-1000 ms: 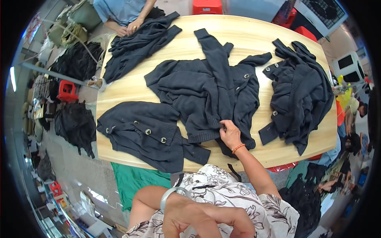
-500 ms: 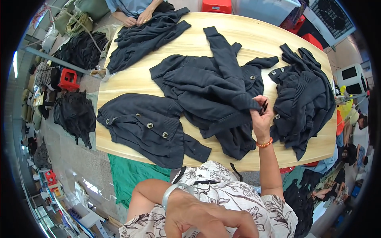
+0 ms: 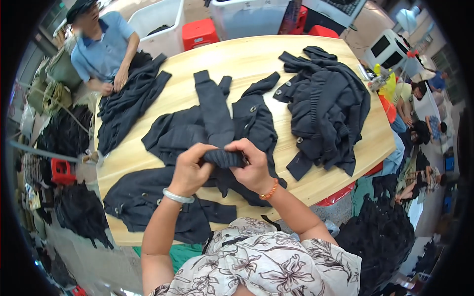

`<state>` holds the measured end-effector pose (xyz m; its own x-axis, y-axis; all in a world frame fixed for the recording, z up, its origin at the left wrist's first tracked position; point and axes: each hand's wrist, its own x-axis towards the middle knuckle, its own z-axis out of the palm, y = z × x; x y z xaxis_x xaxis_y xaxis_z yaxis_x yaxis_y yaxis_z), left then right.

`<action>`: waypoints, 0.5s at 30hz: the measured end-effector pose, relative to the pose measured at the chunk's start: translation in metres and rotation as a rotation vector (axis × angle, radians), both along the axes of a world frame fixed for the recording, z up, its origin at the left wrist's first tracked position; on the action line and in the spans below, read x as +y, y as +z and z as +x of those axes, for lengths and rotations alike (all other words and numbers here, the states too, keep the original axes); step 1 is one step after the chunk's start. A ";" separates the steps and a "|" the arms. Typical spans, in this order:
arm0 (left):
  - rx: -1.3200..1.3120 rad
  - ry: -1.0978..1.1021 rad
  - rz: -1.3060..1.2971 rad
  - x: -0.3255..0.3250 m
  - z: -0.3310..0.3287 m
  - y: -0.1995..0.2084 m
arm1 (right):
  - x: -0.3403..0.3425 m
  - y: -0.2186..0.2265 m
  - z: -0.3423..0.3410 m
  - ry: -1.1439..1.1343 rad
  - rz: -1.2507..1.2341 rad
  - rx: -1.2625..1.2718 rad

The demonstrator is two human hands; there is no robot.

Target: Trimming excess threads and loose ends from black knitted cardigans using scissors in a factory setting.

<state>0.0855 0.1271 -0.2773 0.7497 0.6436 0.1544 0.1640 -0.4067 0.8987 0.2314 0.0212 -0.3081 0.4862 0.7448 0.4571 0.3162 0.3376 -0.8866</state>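
While both hands close on the ribbed cuff [image 3: 224, 158] of a dark cardigan's sleeve [image 3: 213, 111], the left hand [image 3: 190, 170] and right hand [image 3: 254, 165] grip it from either side, lifting it just above the garment spread on the wooden table [image 3: 247, 56], apparently to inspect it. More cardigans lie heaped at right [image 3: 326, 108]; a co-worker [image 3: 106, 52] handles another opposite.

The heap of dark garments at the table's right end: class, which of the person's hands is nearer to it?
Right. The right hand grips the sleeve cuff on the side toward the heap; the left hand grips it farther away.
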 end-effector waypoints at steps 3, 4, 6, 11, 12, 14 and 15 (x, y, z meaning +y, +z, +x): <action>-0.129 0.060 0.078 0.009 0.020 0.035 | 0.016 -0.053 0.007 -0.161 -0.097 0.280; -0.194 0.075 0.042 0.013 0.025 0.048 | 0.022 -0.060 0.008 -0.198 -0.119 0.323; -0.310 0.190 -0.008 0.020 0.032 0.085 | 0.023 -0.072 0.014 -0.238 -0.226 0.365; -0.916 0.051 -0.079 0.040 0.049 0.174 | 0.027 -0.108 0.039 -0.151 -0.142 0.364; -0.964 -0.031 -0.052 0.040 0.048 0.189 | 0.025 -0.090 0.039 -0.133 -0.132 0.362; -1.019 -0.088 -0.049 0.034 0.054 0.212 | 0.016 -0.044 0.044 -0.007 -0.146 0.381; -1.043 -0.097 -0.091 0.027 0.057 0.223 | 0.017 -0.036 0.048 -0.013 -0.148 0.328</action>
<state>0.1429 0.1538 -0.0544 0.3219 0.6293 0.7073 -0.7388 -0.3003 0.6034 0.2798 0.0386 -0.3440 0.5989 0.7841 0.1630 0.0103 0.1960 -0.9805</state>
